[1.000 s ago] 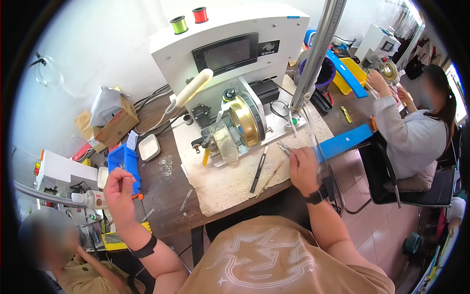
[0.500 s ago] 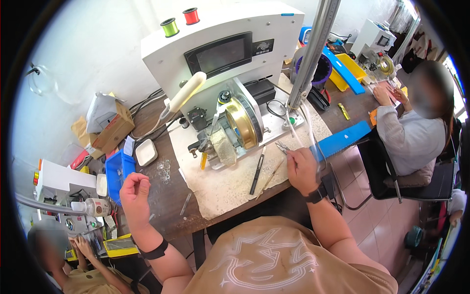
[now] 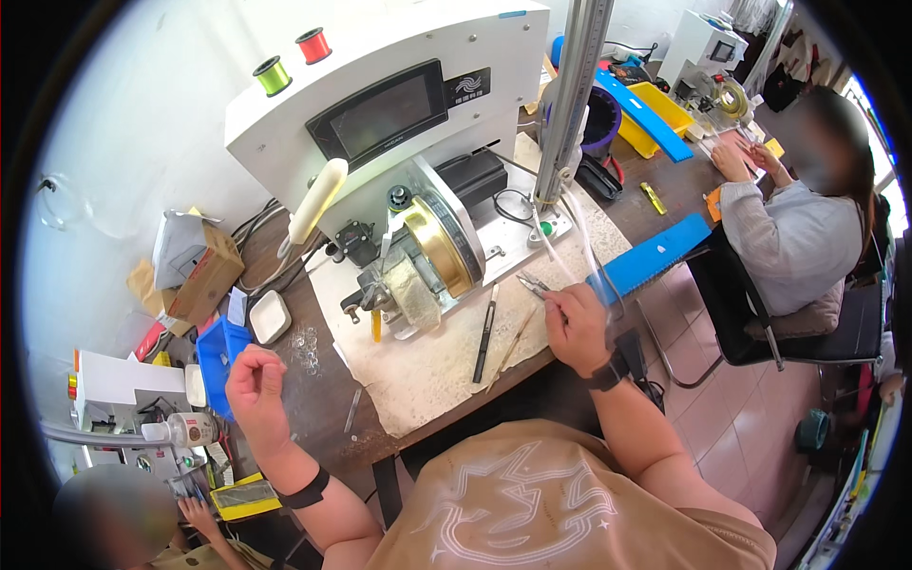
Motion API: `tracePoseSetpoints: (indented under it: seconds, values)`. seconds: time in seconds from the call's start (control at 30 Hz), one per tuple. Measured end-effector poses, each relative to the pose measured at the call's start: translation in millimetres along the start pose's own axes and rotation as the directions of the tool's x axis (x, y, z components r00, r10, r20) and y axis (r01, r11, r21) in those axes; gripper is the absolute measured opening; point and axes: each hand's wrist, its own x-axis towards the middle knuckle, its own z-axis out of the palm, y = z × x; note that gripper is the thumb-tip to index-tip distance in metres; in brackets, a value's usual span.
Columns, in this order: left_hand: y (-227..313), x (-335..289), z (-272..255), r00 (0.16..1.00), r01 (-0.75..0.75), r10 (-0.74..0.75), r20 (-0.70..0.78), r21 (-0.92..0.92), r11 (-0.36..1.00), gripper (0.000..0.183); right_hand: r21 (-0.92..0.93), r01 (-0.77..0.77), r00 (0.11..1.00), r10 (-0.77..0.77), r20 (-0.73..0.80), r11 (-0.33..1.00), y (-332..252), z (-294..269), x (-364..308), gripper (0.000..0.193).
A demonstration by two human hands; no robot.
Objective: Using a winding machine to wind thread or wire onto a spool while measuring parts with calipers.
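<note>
My left hand (image 3: 256,388) is raised beside the blue bin (image 3: 218,356), fingers curled with thumb and forefinger together. Whatever sits in that pinch, if anything, is too small to make out. At the table's right front, my right hand (image 3: 577,328) is closed at a small pair of metal pliers (image 3: 533,282); their jaws show past the fingertips and the handles are hidden. Between my hands, a black pen-like tool (image 3: 484,337) and a thin pointed stick (image 3: 510,350) lie on the stained paper sheet (image 3: 399,385). Behind them stands a machine with a gold wheel (image 3: 432,249).
The white machine housing (image 3: 285,133) carries a green spool (image 3: 273,76) and a red spool (image 3: 313,46). A metal post (image 3: 566,114) rises at its right. A blue board (image 3: 655,255) lies beyond my right hand. Co-workers sit at both sides. A white dish (image 3: 271,316) stands left.
The view has shifted, so the machine appears further left. My hands keep nearly the same poses. The co-worker at left has leaned and moved a hand.
</note>
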Motion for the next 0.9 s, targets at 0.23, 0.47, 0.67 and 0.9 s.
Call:
tracePoseSetpoints:
  seconds: [0.23, 0.47, 0.67, 0.9]
  values:
    - [0.0, 9.1, 14.3, 0.998, 0.001, 0.0, 0.067, -0.022, 1.0, 0.018, 0.052, -0.035, 0.999, 0.036, -0.026, 0.998, 2.7, -0.8, -1.2, 0.013]
    - [-2.8, 10.0, 19.9, 0.999, 0.004, -0.003, 0.039, -0.022, 1.0, 0.018, 0.052, -0.048, 0.998, 0.049, -0.024, 0.998, 3.9, -1.2, -1.2, 0.01]
    - [-1.9, 12.1, 17.2, 1.0, 0.028, -0.028, -0.005, 0.023, 0.999, 0.019, 0.056, -0.029, 0.999, 0.031, -0.032, 0.998, 4.8, -1.0, -0.8, 0.01]
    - [-5.5, 7.5, 17.3, 0.998, 0.057, -0.057, 0.006, 0.026, 0.998, 0.019, 0.054, -0.049, 0.999, 0.049, -0.002, 0.997, 5.9, -1.6, -2.4, 0.01]
